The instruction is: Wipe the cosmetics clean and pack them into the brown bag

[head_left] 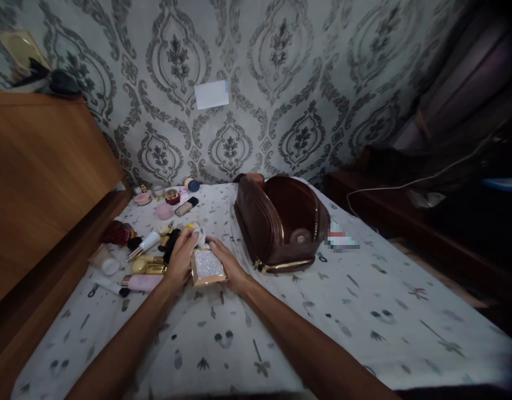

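A square compact (209, 264) with a glittery silver lid and gold edges is between my two hands, a little above the patterned cloth. My left hand (181, 256) is closed on a crumpled white wipe (200, 235) at the compact's far left corner. The right side of the compact is gripped by my right hand (230, 265), whose fingers also reach the wipe. A brown cosmetic bag (276, 228) stands with its top open, to the right of my hands. Cosmetics lie close to my left hand, among them a pink tube (142, 283) and a white tube (146, 244).
Jars, a foundation bottle (186, 206) and a dark red item (118, 233) are at the back left. A wooden cabinet (51, 183) borders the left side. Right of the bag lies a blurred packet (341, 239). A pale cable (389, 189) runs along the right.
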Demonstrator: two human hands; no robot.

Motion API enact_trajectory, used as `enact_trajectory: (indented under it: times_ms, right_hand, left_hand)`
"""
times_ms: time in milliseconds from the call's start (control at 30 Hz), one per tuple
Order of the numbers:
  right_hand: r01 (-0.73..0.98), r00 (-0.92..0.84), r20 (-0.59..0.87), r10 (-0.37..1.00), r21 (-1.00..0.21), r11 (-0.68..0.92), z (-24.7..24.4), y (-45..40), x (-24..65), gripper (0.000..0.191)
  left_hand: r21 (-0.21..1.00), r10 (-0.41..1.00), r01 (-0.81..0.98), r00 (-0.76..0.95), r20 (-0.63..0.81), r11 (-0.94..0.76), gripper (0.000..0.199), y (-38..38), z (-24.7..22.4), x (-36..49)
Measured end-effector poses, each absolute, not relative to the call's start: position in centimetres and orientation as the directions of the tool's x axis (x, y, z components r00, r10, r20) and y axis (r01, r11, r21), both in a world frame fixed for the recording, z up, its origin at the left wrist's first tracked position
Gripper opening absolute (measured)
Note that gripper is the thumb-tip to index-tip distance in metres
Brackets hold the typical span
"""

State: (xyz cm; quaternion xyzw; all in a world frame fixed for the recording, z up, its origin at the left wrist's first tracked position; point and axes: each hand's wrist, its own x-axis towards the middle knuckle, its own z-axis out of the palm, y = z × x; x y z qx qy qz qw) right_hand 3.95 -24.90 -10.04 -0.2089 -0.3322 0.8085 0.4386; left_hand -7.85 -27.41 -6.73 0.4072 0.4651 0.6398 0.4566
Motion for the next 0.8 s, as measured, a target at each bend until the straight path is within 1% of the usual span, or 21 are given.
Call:
enact_trajectory:
  times_ms: [67,200,333,433,533,700,800]
  right_hand:
    - [-0.548,-0.542,-0.045,0.839,-0.738,-0.394,-10.0,-25.0,3.9,0.056]
    - [-0.543,-0.527,-0.052,0.849,-0.747,-0.383,-10.2,-25.0,3.8,0.058]
    - [-0.561,-0.462,-0.013,0.887,-0.771,-0.303,-10.4,-24.8,3.8,0.059]
    - [-0.561,-0.427,0.026,0.904,-0.792,-0.242,-10.6,-24.6,3.8,0.058]
    - [-0.57,-0.368,0.024,0.93,-0.796,-0.205,-11.2,-24.5,3.7,0.057]
    - [-0.539,-0.318,-0.017,0.948,-0.819,-0.195,-11.4,-24.6,3.6,0.057]
    - [-0.531,-0.3,0.005,0.954,-0.832,-0.163,-10.9,-24.9,3.7,0.05]
  left_hand:
    - [0.964,0.959,-0.223,-0.272,0.084,-0.148,0.029,-27.5,-6.4,-7.9]
    - [0.961,0.953,-0.228,-0.289,0.086,-0.156,0.031,-27.6,-6.2,-7.8]
    - [0.964,0.963,-0.213,-0.249,0.105,-0.161,0.031,-27.5,-6.6,-7.7]
    - [0.975,0.973,-0.16,-0.196,0.122,-0.155,0.035,-27.4,-7.1,-7.7]
    - [0.983,0.975,-0.096,-0.176,0.137,-0.156,0.037,-27.5,-7.3,-7.8]
    - [0.982,0.955,-0.022,-0.236,0.177,-0.188,0.037,-27.6,-7.5,-8.1]
    - [0.976,0.926,0.023,-0.314,0.211,-0.215,0.035,-27.6,-7.4,-8.2]
